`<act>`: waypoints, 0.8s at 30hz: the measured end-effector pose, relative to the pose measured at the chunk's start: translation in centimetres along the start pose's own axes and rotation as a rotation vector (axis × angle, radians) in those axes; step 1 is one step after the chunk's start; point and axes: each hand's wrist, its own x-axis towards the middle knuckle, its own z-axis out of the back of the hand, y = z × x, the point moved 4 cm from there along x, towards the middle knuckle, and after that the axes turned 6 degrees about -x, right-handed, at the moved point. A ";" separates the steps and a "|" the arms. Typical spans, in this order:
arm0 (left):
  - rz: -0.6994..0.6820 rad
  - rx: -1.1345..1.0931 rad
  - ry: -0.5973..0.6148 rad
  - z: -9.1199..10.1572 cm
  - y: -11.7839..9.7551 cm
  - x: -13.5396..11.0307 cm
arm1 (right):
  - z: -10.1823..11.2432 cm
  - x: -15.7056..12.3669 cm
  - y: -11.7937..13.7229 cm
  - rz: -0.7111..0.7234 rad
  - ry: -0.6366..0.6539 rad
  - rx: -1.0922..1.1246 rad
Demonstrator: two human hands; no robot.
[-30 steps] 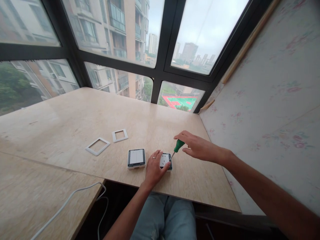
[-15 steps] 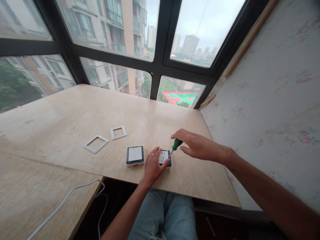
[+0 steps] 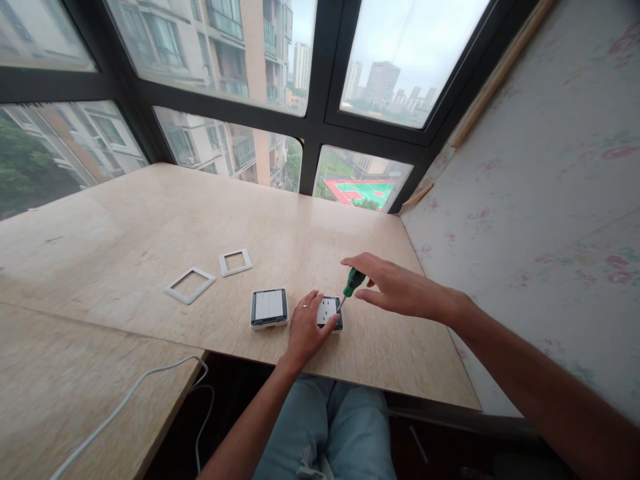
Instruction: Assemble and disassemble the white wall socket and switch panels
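My left hand (image 3: 306, 328) grips a wall socket (image 3: 327, 311) that lies face up on the stone ledge, fingers on its left side and thumb across its lower edge. In my right hand (image 3: 385, 283) is a green-handled screwdriver (image 3: 355, 282), tilted, its shaft reaching down to the socket's right edge. Whether the tip sits in a screw is too small to tell. Just left of my left hand lies a wall switch (image 3: 269, 308) with white rockers and a dark surround, its cover frame off.
Two white cover frames, a larger one (image 3: 191, 285) and a smaller one (image 3: 235, 263), lie farther left on the ledge (image 3: 150, 227). A white cable (image 3: 135, 393) runs over the lower-left surface and hangs off its edge. Windows stand behind; a papered wall (image 3: 525, 233) bounds the right.
The fingers of my right hand have shifted slightly around the screwdriver handle. My left hand stays on the socket, and the view has tilted a little.
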 end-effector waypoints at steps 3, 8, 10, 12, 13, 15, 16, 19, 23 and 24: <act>0.000 0.000 0.003 0.0 -0.1 0.0 | -0.5 0.4 0.0 -0.226 0.027 -0.189; 0.004 -0.008 0.008 0.1 -0.1 0.0 | -0.2 0.7 0.1 -0.310 0.055 -0.384; 0.005 -0.010 0.009 0.1 -0.1 0.0 | 0.0 0.5 0.4 -0.132 0.061 -0.253; 0.009 -0.010 0.011 0.1 -0.1 0.0 | 0.1 0.1 0.6 -0.005 0.055 -0.135; 0.011 -0.011 0.012 0.1 -0.1 0.1 | 0.1 0.0 0.6 0.000 0.041 -0.103; 0.014 -0.013 0.011 0.1 -0.2 0.0 | -0.2 0.1 0.5 -0.091 0.011 -0.101; 0.014 -0.015 0.010 0.1 -0.2 0.0 | -0.4 0.2 0.4 -0.164 0.006 -0.133; 0.012 -0.021 0.009 0.2 -0.2 0.0 | -0.9 0.7 0.4 -0.380 0.046 -0.341; 0.008 -0.022 0.009 0.1 -0.1 0.0 | -0.6 0.9 0.3 -0.396 0.070 -0.433; 0.009 -0.021 0.008 0.1 -0.1 0.0 | -0.5 0.9 0.3 -0.315 0.062 -0.373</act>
